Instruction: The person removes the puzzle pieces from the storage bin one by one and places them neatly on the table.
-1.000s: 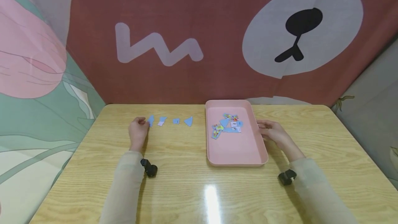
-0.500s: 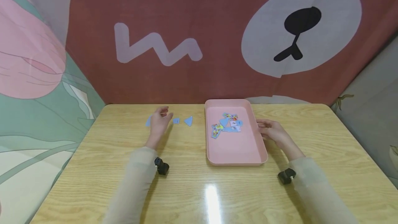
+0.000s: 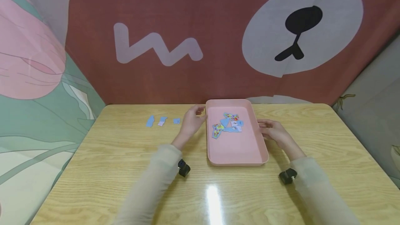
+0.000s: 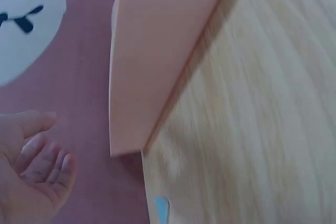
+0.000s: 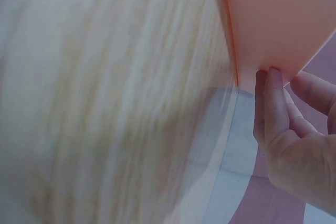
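My left hand (image 3: 193, 122) is beside the pink tray's left wall, its fingers loosely bent. In the left wrist view nothing shows between the fingers of this hand (image 4: 37, 174). A small blue piece (image 4: 161, 209) lies on the table close by; the hand covers that spot in the head view. My right hand (image 3: 273, 132) is at the tray's right side, and in the right wrist view its fingertips (image 5: 274, 77) touch the outer wall. Inside the pink tray (image 3: 239, 153), several cut pieces lie together in the upper half: a blue triangle (image 3: 224, 123) and colourful patterned scraps (image 3: 217, 131).
Left of the tray, three small pieces sit in a row on the wooden table (image 3: 103, 169): a long blue one (image 3: 150, 121), a blue and white one (image 3: 162, 121) and a small blue one (image 3: 176, 121). A printed cloth (image 3: 156, 79) hangs behind the table's back edge.
My left hand has moved right along the row of pieces, from the leftmost one to the tray's left side. My right hand has stayed at the tray.
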Tool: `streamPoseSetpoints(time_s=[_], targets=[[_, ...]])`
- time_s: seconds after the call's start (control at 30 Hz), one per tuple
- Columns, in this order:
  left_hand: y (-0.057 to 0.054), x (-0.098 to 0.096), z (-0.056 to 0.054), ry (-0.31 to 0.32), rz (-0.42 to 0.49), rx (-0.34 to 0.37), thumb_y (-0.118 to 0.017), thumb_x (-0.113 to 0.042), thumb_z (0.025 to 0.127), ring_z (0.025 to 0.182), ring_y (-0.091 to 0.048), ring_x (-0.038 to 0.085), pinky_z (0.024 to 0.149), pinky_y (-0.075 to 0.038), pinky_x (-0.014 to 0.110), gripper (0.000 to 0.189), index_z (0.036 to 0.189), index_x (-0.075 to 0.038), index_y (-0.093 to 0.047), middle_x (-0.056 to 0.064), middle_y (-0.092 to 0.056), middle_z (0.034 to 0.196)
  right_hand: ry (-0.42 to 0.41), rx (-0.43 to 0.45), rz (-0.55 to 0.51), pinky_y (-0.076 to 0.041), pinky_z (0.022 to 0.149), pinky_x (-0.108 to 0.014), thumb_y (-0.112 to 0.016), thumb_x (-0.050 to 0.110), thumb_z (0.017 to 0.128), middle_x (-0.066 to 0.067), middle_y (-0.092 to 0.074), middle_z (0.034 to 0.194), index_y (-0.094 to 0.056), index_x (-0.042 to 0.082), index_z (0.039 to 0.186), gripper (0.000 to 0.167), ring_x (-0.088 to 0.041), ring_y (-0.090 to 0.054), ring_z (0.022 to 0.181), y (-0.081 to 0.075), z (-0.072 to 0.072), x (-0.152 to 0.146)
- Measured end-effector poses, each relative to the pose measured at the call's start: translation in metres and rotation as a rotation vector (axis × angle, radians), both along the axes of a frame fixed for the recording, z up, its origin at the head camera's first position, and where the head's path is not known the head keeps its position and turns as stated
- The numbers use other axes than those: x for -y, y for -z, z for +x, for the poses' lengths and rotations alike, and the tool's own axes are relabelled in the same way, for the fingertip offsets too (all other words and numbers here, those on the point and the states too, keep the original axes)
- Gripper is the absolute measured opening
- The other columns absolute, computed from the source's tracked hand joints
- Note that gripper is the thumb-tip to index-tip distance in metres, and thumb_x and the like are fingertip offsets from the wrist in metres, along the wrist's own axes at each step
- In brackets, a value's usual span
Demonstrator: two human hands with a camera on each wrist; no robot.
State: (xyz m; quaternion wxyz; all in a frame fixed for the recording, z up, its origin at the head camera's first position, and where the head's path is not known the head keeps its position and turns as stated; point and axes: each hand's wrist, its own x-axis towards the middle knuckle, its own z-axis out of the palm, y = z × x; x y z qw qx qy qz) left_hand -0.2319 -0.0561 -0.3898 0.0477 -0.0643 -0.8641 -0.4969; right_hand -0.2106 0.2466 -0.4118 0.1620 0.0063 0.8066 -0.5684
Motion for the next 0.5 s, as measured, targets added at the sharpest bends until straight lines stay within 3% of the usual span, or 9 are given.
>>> streamPoseSetpoints(time_s=[0.23,0.5], targets=[[0.0,-0.031,0.003,0.114,-0.054,0.002,-0.064,0.0,0.087,0.105,-0.063,0.031,0.091,-0.054,0.037,0.033,0.119,0.003,-0.06,0.02,-0.064,0.114,-0.002,-0.004,0.015,-0.054,0.076,-0.015,-0.047,0.008,0.098,-0.036,-0.041,0.137,-0.028,-0.012,0.144,0.053,0.003,-0.062,0.087,-0.002,0.001,0.0],[0.008,-0.046,0.001,0.16,-0.159,0.073,-0.065,-0.003,0.088,0.101,-0.063,0.024,0.086,-0.054,0.031,0.032,0.12,-0.001,-0.06,0.015,-0.066,0.11,0.015,0.011,0.026,-0.054,0.076,-0.015,-0.047,0.006,0.097,-0.031,-0.047,0.131,-0.029,-0.011,0.144,0.052,0.001,-0.062,0.088,-0.003,0.001,0.001]])
